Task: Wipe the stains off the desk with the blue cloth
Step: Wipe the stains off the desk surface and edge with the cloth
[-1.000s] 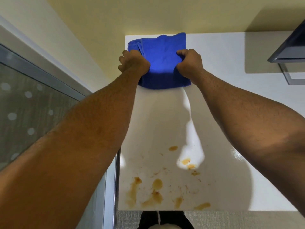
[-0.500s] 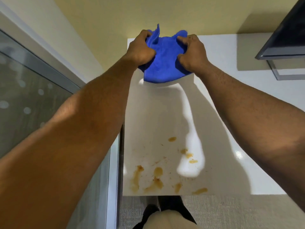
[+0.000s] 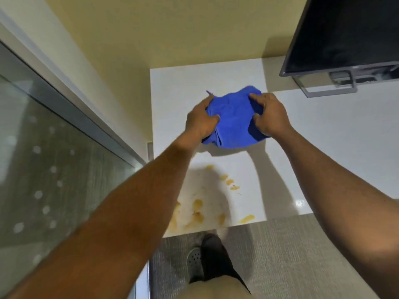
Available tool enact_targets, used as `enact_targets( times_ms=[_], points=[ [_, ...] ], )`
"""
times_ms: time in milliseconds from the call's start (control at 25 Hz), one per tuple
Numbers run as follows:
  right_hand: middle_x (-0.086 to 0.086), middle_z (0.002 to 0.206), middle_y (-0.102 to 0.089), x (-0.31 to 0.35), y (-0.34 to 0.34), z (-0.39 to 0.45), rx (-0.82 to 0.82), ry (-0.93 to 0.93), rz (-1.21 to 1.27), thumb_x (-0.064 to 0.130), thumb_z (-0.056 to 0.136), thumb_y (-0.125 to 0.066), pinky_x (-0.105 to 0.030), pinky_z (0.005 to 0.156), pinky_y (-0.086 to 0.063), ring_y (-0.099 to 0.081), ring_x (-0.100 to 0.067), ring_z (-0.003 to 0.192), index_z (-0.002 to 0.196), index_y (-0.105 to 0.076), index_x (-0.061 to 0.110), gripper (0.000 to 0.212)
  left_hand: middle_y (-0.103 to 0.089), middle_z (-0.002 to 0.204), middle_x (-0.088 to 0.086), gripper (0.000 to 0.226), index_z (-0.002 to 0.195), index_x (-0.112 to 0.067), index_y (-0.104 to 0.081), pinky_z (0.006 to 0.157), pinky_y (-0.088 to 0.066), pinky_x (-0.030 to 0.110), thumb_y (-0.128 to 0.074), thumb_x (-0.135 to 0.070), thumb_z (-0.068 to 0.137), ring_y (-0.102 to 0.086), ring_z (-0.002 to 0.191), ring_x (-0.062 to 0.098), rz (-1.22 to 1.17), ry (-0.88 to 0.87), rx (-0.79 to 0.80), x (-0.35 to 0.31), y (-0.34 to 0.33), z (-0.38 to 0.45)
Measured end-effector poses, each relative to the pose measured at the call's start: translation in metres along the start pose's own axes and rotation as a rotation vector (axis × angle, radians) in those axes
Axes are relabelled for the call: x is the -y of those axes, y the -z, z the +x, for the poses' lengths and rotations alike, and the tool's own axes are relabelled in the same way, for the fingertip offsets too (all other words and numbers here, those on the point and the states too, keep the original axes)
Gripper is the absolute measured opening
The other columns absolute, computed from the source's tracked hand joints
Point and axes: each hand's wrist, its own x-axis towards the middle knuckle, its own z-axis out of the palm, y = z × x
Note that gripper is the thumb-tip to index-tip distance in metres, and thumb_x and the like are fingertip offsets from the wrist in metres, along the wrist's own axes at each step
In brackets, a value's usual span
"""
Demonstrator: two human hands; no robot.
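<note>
The blue cloth (image 3: pixel 232 121) is bunched up and held above the white desk (image 3: pixel 323 134), casting a shadow below it. My left hand (image 3: pixel 199 121) grips its left side and my right hand (image 3: pixel 269 117) grips its right side. Several yellow-brown stains (image 3: pixel 197 205) lie on the desk near its front edge, below the cloth; smaller spots (image 3: pixel 230 182) sit a little further in. My left forearm hides part of the stained patch.
A dark monitor (image 3: pixel 345 33) on a grey stand (image 3: pixel 330 87) sits at the desk's back right. A glass partition (image 3: pixel 54 169) runs along the left. A yellow wall is behind the desk. My shoe (image 3: pixel 195 260) stands on grey carpet below the front edge.
Both hands lifted the cloth off the desk's far left corner and carried it toward me, bunching it. The view has tilted, so the monitor shows more.
</note>
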Motion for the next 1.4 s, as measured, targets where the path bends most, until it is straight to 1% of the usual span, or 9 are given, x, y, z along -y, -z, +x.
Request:
enact_targets(
  times_ms=[240,400,480,600,680,760,960,1240,1400],
  points=[
    [-0.020,0.139,-0.037,-0.072,-0.033,-0.083,0.209,-0.241,-0.124,0.003,0.081,-0.056,-0.039,0.097,-0.040,-0.048,-0.040,0.117,0.139,-0.042,0.014,0.060,-0.052,0.144,0.006,0.068,0.148,-0.032,-0.032,0.099,-0.040,0.033,-0.061,-0.029,0.087,-0.052,0.128,0.032,0.193,0.068,0.220,0.042,-0.064,-0.061],
    [-0.023,0.146,-0.036,-0.075,-0.048,-0.099,-0.080,-0.173,-0.318,0.023,0.088,-0.055,-0.051,0.095,-0.041,-0.045,-0.043,0.121,0.135,-0.044,0.012,0.050,-0.058,0.133,0.009,0.058,0.143,-0.026,-0.039,0.098,-0.046,0.041,-0.054,-0.044,0.089,-0.056,0.120,0.033,0.441,0.086,-0.085,0.075,-0.019,-0.057],
    [-0.021,0.149,-0.035,-0.061,-0.059,-0.094,-0.136,-0.030,-0.230,0.042,0.090,-0.050,-0.052,0.104,-0.036,-0.040,-0.040,0.131,0.138,-0.041,0.013,0.057,-0.048,0.144,0.013,0.059,0.145,-0.020,-0.036,0.104,-0.042,0.048,-0.046,-0.047,0.094,-0.047,0.129,0.034,0.640,0.114,-0.187,0.102,0.015,-0.049],
    [-0.007,0.160,-0.008,-0.043,-0.092,-0.083,0.071,-0.079,-0.183,0.077,0.080,-0.036,-0.063,0.111,-0.014,-0.010,-0.038,0.144,0.147,-0.014,0.036,0.081,-0.006,0.165,0.008,0.064,0.155,-0.023,-0.012,0.118,-0.021,0.052,-0.029,-0.051,0.100,-0.013,0.150,0.034,0.828,0.102,-0.029,0.145,0.046,-0.041],
    [-0.002,0.160,0.006,-0.043,-0.114,-0.081,0.173,-0.126,-0.329,0.090,0.070,-0.024,-0.070,0.108,-0.001,0.006,-0.041,0.144,0.144,0.000,0.047,0.089,0.012,0.165,0.001,0.065,0.155,-0.027,0.001,0.119,-0.011,0.052,-0.019,-0.055,0.100,0.004,0.152,0.030,0.817,0.035,0.060,0.170,0.052,-0.033],
    [-0.002,0.160,0.011,-0.047,-0.124,-0.075,0.186,-0.138,-0.413,0.093,0.066,-0.014,-0.072,0.106,0.005,0.013,-0.042,0.143,0.142,0.005,0.051,0.089,0.013,0.164,0.000,0.066,0.155,-0.028,0.001,0.119,-0.008,0.052,-0.015,-0.058,0.099,0.007,0.152,0.027,0.720,-0.027,0.040,0.181,0.056,-0.018],
    [0.002,0.161,0.002,-0.066,-0.121,-0.048,0.105,-0.096,-0.438,0.070,0.087,-0.017,-0.069,0.108,0.000,0.005,-0.039,0.145,0.144,-0.003,0.050,0.062,0.000,0.166,-0.002,0.062,0.155,-0.030,-0.013,0.121,-0.013,0.050,-0.018,-0.054,0.098,0.000,0.152,0.025,0.516,-0.046,-0.112,0.188,0.058,0.006],
    [-0.008,0.158,-0.019,-0.071,-0.116,-0.025,-0.027,-0.031,-0.379,0.030,0.095,-0.037,-0.052,0.116,-0.017,-0.016,-0.031,0.145,0.147,-0.026,0.020,0.054,-0.011,0.165,0.004,0.057,0.153,-0.028,-0.026,0.116,-0.026,0.049,-0.030,-0.045,0.098,-0.015,0.150,0.033,0.550,-0.143,-0.244,0.189,0.050,0.007],
    [-0.010,0.156,-0.024,-0.047,-0.128,-0.081,0.131,0.256,-0.289,0.026,0.096,-0.042,-0.046,0.117,-0.017,-0.019,-0.031,0.144,0.145,-0.031,0.016,0.051,-0.004,0.166,-0.003,0.057,0.154,-0.034,-0.018,0.119,-0.019,0.045,-0.029,-0.047,0.100,-0.007,0.152,0.027,0.527,-0.102,-0.214,0.186,0.052,0.006]
  ],
)
